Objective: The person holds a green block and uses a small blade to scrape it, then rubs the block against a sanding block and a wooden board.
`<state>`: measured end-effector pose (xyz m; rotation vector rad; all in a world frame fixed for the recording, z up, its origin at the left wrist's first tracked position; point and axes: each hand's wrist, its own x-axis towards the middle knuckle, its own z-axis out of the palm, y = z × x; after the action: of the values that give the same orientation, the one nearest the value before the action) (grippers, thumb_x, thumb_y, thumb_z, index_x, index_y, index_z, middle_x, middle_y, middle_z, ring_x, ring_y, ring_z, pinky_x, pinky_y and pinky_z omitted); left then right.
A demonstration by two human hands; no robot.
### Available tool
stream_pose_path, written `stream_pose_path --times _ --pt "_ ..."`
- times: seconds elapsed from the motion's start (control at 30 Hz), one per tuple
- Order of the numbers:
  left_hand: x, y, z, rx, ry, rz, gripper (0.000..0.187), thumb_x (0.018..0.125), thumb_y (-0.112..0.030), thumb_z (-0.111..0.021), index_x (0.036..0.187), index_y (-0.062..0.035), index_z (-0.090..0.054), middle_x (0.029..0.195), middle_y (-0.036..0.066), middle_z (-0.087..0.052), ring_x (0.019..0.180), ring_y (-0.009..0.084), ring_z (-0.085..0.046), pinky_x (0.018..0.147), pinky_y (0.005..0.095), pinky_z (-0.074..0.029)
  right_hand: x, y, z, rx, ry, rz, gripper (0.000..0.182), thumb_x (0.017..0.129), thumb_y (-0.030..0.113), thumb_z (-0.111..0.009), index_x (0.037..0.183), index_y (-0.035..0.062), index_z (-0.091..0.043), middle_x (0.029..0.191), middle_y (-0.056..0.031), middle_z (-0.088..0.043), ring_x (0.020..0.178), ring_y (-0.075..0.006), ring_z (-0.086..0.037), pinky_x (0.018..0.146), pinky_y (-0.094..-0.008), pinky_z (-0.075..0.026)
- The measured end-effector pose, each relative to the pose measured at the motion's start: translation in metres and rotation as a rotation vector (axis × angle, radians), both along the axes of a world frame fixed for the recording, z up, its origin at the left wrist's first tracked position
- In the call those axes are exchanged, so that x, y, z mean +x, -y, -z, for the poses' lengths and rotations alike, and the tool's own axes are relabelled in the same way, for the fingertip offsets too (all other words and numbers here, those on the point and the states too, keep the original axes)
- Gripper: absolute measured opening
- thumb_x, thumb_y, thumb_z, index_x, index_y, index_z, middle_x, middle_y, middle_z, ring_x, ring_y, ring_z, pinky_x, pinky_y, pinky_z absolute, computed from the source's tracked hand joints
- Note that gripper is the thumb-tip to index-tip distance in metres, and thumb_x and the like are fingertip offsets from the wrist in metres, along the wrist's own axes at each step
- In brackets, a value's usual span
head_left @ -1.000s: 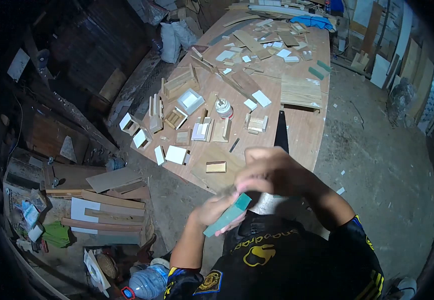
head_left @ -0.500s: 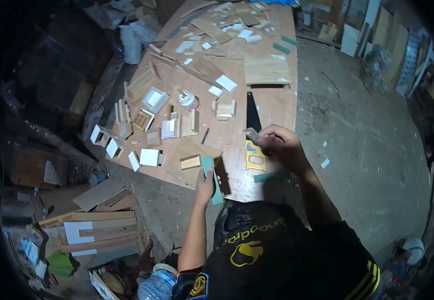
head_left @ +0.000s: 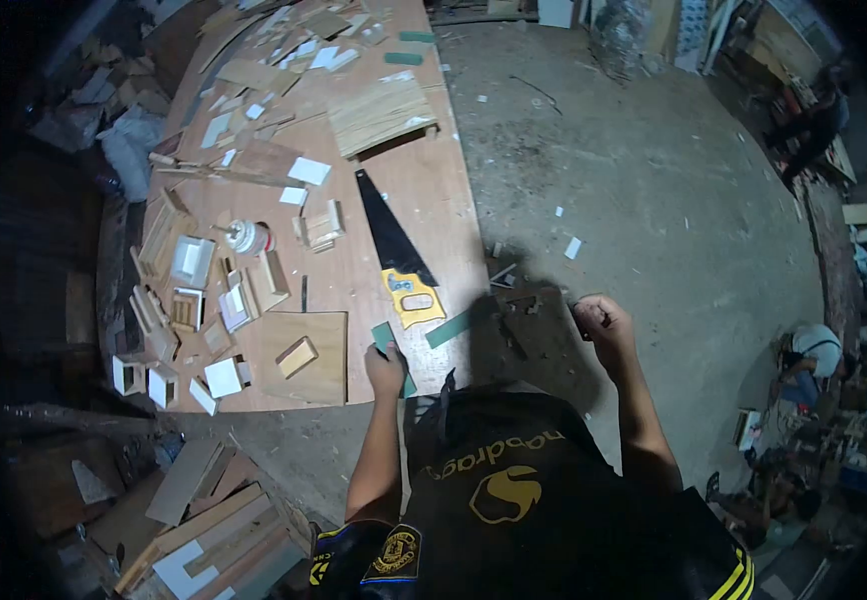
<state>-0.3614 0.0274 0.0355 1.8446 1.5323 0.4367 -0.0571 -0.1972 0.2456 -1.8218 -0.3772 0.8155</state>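
My left hand (head_left: 386,362) grips a green strip (head_left: 394,352) at the near edge of the surface (head_left: 404,200), its far end resting on the wood just short of the yellow handle of the saw (head_left: 399,255). A moment ago both hands met over that strip close to my chest; half a second back the right one was up by the saw handle with a small scrap. Now my right hand (head_left: 602,322) has swung out to about three o'clock, over the concrete floor (head_left: 654,180), clenched; whether anything is still inside it, I cannot tell. That leaves the strip in one hand only, and down on the surface rather than in the air. A second green strip (head_left: 450,328) lies at the corner of the surface, just right of the saw handle. At ten o'clock, small open wooden boxes (head_left: 190,262) stand among offcuts, some showing white panels inside, and a glue bottle (head_left: 246,237) sits beside them. A board (head_left: 304,357) carrying a small block lies just left of my left hand.
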Motion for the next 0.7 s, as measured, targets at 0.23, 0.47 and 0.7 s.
stream_pose_path --times 0.23,0.47,0.7 --pt "0.005 0.002 -0.015 0.039 -0.115 -0.003 0.044 0.087 -0.023 -0.060 0.115 0.0100 -0.052 0.109 0.029 -0.054 0.103 0.0447 -0.052 0.091 0.0472 -0.042 0.000 0.027 0.001 0.005 0.088 0.101 0.017 0.092 0.020 -0.064 0.094 0.0038 -0.065 0.070 0.0055 -0.052 0.065 -0.0057 -0.048 0.062 -0.0228 -0.041" --pt "0.048 0.017 -0.046 0.301 -0.247 0.130 0.050 0.082 -0.025 -0.066 0.122 0.0009 -0.052 0.117 0.023 -0.051 0.112 0.0410 -0.047 0.094 0.0507 -0.038 -0.013 0.027 0.008 -0.068 0.144 0.008 0.022 0.092 0.023 -0.064 0.100 0.0022 -0.065 0.069 -0.0004 -0.057 0.064 -0.0088 -0.051 0.058 -0.0271 -0.043" --pt "0.129 0.046 -0.055 0.343 -0.362 0.735 0.059 0.079 -0.036 -0.070 0.126 -0.0059 -0.052 0.129 0.012 -0.049 0.120 0.0342 -0.042 0.097 0.0478 -0.036 -0.014 0.053 0.017 -0.067 0.178 0.039 0.025 0.091 0.027 -0.065 0.099 0.0035 -0.065 0.068 -0.0023 -0.058 0.061 -0.0087 -0.052 0.055 -0.0271 -0.042"
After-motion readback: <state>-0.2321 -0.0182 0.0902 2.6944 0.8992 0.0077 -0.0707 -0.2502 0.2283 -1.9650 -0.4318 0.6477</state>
